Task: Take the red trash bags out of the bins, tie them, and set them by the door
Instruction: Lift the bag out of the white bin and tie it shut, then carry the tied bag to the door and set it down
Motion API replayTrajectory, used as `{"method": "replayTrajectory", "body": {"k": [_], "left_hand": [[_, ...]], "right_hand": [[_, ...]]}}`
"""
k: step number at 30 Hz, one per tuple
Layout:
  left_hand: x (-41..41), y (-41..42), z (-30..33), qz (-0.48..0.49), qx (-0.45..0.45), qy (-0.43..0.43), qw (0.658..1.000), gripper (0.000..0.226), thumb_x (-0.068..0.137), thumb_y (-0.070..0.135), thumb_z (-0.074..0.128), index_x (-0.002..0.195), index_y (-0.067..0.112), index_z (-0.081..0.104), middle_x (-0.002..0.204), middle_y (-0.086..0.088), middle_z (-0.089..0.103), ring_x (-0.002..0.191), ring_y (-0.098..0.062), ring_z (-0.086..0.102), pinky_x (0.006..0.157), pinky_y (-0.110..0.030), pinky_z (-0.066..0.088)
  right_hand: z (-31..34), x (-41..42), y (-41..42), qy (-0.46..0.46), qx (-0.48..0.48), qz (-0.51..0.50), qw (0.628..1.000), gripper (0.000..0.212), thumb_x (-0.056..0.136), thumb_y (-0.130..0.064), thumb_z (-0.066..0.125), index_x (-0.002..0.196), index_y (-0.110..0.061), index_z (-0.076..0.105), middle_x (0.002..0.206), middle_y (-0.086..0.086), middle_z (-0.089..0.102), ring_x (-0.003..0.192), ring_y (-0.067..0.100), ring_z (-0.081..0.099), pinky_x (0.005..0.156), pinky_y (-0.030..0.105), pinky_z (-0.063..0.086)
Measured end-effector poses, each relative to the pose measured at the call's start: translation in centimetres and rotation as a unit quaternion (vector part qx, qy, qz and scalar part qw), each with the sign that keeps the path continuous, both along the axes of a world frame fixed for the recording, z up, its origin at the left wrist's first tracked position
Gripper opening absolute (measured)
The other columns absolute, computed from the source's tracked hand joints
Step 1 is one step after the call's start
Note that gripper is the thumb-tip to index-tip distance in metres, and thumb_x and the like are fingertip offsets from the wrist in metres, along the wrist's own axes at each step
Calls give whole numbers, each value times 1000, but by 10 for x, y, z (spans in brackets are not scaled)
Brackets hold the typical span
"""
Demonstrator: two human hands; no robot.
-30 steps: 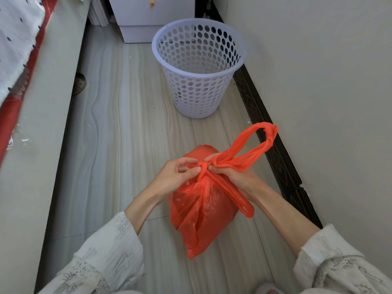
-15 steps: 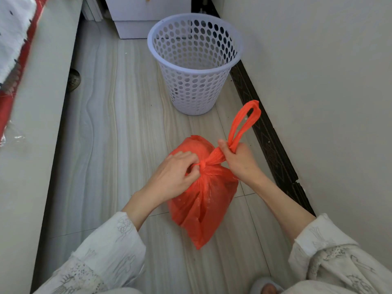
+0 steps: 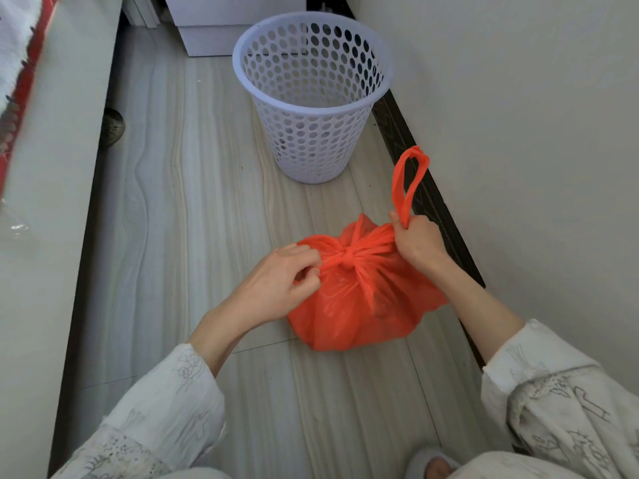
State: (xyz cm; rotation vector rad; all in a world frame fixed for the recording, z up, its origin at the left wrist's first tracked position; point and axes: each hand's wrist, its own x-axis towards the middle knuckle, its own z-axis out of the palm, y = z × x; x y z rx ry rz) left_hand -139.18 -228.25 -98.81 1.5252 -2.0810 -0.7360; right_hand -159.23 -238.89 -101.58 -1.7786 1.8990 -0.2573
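A full red trash bag [image 3: 359,309] rests on the pale floor in front of me, its top gathered into a knot [image 3: 345,259]. My left hand [image 3: 276,288] pinches one handle strand at the knot's left side. My right hand [image 3: 416,242] grips the other handle, whose loop [image 3: 408,181] sticks up above my fist. Behind the bag stands a white perforated bin [image 3: 313,98] with no bag in it.
A wall with a dark baseboard [image 3: 428,198] runs along the right. A white bed side [image 3: 45,236] lines the left, with a dark round object [image 3: 112,127] under its edge. A white cabinet [image 3: 221,25] stands behind the bin. My slippered foot [image 3: 432,461] shows at the bottom.
The bag has come down onto the floor and flattened out. My hands have pulled the handles apart, tightening the knot, and the right loop now stands upright.
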Motion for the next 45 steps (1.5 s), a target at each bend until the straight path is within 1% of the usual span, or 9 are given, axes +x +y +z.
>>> {"method": "replayTrajectory", "body": {"k": [6,10,13,18,24,33,36,41,45], "left_hand": [[8,-11,11,22,45,21,999,14,81,10,50,70,3,55,63,4,43,62,-5,36,60,-17,25],[22,-11,44,78,120,15,990,14,80,8,57,68,15,52,58,11,42,55,-3,40,56,-15,27],[28,3,85,137,183,21,973,13,78,11,59,68,16,54,59,11,45,57,-7,43,56,-17,29],[43,37,183,215,251,59,942,13,79,13,61,69,20,55,56,13,45,53,-2,42,55,-19,28],[68,89,353,284,284,107,910,17,82,19,62,68,28,55,63,14,52,59,-3,49,60,-15,36],[71,201,570,403,247,152,868,9,85,14,60,90,8,65,80,-1,61,73,-13,54,62,-7,37],[65,238,609,476,215,162,837,7,85,14,60,87,10,66,79,-1,64,73,-12,56,60,-3,36],[37,320,659,604,154,202,756,12,87,16,55,81,22,63,77,14,62,67,3,54,62,-4,40],[3,405,690,694,128,218,674,16,88,23,53,75,30,61,73,20,61,71,2,57,61,-7,38]], "right_hand": [[24,-6,-7,-34,55,-9,998,50,97,-39,36,105,1,64,111,25,64,106,40,57,89,40,44],[83,4,-3,-94,134,22,986,44,97,-35,36,75,-6,61,78,16,62,62,25,56,60,28,41],[142,23,12,-144,208,40,967,42,97,-33,39,96,2,62,82,19,60,59,21,56,46,20,44],[263,60,37,-215,277,65,934,33,95,-28,45,93,1,62,68,13,62,55,16,61,43,15,46],[432,95,67,-164,290,148,931,44,95,-32,44,89,7,64,86,23,71,76,31,70,81,39,52],[650,148,134,-93,292,351,885,42,95,-32,41,85,2,63,86,21,71,71,24,66,76,35,51],[691,167,163,-78,253,436,860,42,95,-35,41,61,-15,57,72,12,68,61,16,59,69,29,46],[736,188,224,-80,255,548,793,50,92,-48,39,55,-21,60,73,12,72,72,28,67,68,35,51],[765,199,290,-63,251,642,721,49,88,-54,39,54,-28,63,64,2,72,67,17,67,62,27,47]]}}
